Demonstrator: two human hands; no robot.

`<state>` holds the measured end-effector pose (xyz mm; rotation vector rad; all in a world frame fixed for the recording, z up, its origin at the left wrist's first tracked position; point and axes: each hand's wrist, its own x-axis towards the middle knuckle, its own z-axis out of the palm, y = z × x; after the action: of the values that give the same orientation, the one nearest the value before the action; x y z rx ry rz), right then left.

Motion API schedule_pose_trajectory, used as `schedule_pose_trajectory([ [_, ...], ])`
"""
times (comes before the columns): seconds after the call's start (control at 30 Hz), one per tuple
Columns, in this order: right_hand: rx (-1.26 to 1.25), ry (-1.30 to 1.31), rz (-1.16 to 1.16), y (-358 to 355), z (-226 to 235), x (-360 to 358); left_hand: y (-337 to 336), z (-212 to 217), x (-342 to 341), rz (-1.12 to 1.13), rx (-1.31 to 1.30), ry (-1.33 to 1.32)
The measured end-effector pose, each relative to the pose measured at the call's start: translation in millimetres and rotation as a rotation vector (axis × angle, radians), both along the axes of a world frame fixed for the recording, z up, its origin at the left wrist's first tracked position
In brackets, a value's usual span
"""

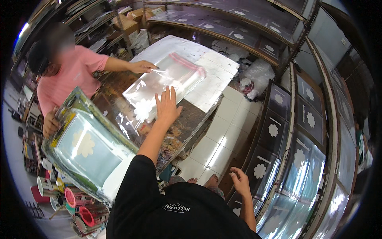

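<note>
My left hand [168, 108] reaches over the table with its fingers spread, lying at the near edge of a stack of clear plastic sheets [163, 77]. A white flower print [143, 110] shows on the stack, left of my fingers. My right hand [241, 182] hangs low on the right with nothing in it, its fingers loosely bent and apart, nearest to a rack of printed sheets [260, 171]. Across the table, a co-worker's hand [143, 66] is at the far side of the plastic. Their other hand [51, 123] grips a printing screen frame [71, 99], which stands tilted.
The work table [181, 125] is paint-stained, with a white board [215, 75] on its far part. Paint tubs [81, 199] cluster at lower left. Shelves of printed sheets [238, 36] line the back. A plastic bag [256, 73] lies beyond the tiled floor [213, 147].
</note>
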<state>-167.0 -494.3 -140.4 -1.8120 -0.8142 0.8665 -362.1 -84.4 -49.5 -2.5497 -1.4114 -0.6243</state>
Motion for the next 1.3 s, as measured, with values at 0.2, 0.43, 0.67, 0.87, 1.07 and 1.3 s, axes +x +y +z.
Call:
schedule_pose_trajectory([
  [0.2, -0.060, 0.007, 0.008, -12.9, 14.8, -6.6, 24.5, -30.7, 20.4, -0.024, -0.146, 0.202],
  [0.43, 0.312, 0.571, 0.036, 36.0, 53.4, 7.0, -96.2, 3.4, 69.8, -0.495, 0.128, -0.042],
  [0.67, 0.407, 0.514, 0.052, 97.1, 115.8, 31.9, -214.3, 9.6, 74.5, -0.899, 0.076, 0.060],
  [0.87, 0.290, 0.192, -0.198, 37.1, 90.9, 49.7, -270.3, 0.2, 90.1, -1.191, -0.048, 0.039],
  [1.07, 0.277, 0.059, -0.360, -65.0, 129.3, 70.3, -302.3, 4.3, 68.3, -1.453, -0.332, -0.192],
  [1.3, 0.158, -0.078, -0.774, -235.9, 176.8, 105.9, -276.8, -34.1, 63.8, -1.238, -0.493, -0.317],
])
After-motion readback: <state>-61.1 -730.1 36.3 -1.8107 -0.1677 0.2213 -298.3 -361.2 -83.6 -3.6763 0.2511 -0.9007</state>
